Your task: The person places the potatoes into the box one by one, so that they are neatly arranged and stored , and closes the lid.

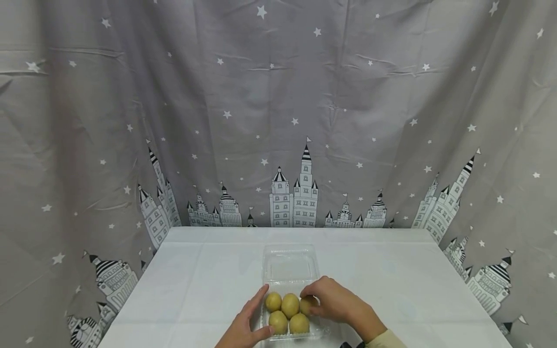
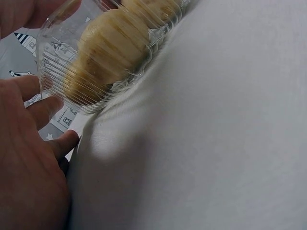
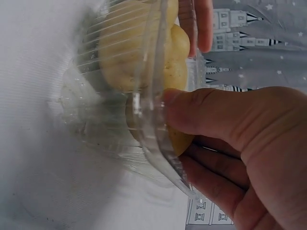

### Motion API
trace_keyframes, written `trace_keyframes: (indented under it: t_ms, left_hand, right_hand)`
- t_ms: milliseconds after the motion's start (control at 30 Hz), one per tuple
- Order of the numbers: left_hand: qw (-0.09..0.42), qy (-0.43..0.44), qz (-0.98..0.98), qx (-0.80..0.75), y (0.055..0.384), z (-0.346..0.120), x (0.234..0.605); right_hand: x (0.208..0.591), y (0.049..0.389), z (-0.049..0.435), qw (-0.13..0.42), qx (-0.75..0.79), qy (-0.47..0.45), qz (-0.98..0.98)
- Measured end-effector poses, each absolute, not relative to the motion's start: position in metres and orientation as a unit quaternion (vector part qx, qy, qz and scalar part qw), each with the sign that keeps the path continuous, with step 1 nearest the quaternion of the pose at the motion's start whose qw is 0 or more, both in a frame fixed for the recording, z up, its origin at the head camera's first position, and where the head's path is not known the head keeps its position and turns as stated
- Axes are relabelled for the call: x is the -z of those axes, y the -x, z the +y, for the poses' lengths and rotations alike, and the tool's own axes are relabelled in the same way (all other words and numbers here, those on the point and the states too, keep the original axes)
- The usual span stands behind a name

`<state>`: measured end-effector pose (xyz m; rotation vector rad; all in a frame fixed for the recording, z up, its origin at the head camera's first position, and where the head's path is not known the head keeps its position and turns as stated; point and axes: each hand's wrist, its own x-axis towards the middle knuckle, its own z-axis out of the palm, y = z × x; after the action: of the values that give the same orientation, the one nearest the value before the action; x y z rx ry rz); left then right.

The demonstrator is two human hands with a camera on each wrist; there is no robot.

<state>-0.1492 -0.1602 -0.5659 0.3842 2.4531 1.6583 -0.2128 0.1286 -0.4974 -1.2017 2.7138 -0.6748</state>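
A clear plastic clamshell box (image 1: 262, 325) stands on the table with several yellow potatoes (image 1: 290, 305) inside. My right hand (image 1: 334, 302) reaches over the box's right wall and grips the potato (image 1: 308, 305) in the far right corner. In the right wrist view, thumb and fingers close round that potato (image 3: 180, 142), partly behind the clear wall. My left hand (image 1: 247, 321) spans the left side of the box, with extended fingers touching its wall and the thumb at the near left potato. Through the ribbed plastic, the left wrist view shows potatoes (image 2: 112, 45) close to the left hand (image 2: 29, 153).
Behind the potatoes, the box's lid (image 1: 290, 265) lies folded back, hinged to the base. A white cloth covers the table (image 1: 209, 270). Grey curtains (image 1: 278, 96) with stars and castles hang behind and at both sides.
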Motion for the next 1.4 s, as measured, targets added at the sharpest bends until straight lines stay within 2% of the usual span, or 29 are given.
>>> trace_keyframes:
  t_ms: [600, 833, 1133, 1300, 1400]
  left_hand:
    - [0.075, -0.135, 0.822, -0.548, 0.152, -0.16, 0.565]
    - [0.072, -0.135, 0.821, -0.549, 0.15, -0.159, 0.564]
    - [0.059, -0.127, 0.826, -0.546, 0.15, -0.157, 0.563]
    - [0.042, -0.126, 0.82, -0.557, 0.148, -0.158, 0.567]
    - [0.034, -0.12, 0.812, -0.57, 0.149, -0.159, 0.567]
  right_hand:
    - [0.502, 0.212, 0.123, 0.034, 0.181, 0.412, 0.893]
    - [0.503, 0.21, 0.137, 0.02, 0.232, 0.384, 0.893]
    - [0.506, 0.215, 0.163, -0.083, 0.275, 0.318, 0.904]
    - [0.507, 0.221, 0.177, -0.129, 0.308, 0.225, 0.915]
    - [0.508, 0.223, 0.185, -0.138, 0.319, 0.164, 0.923]
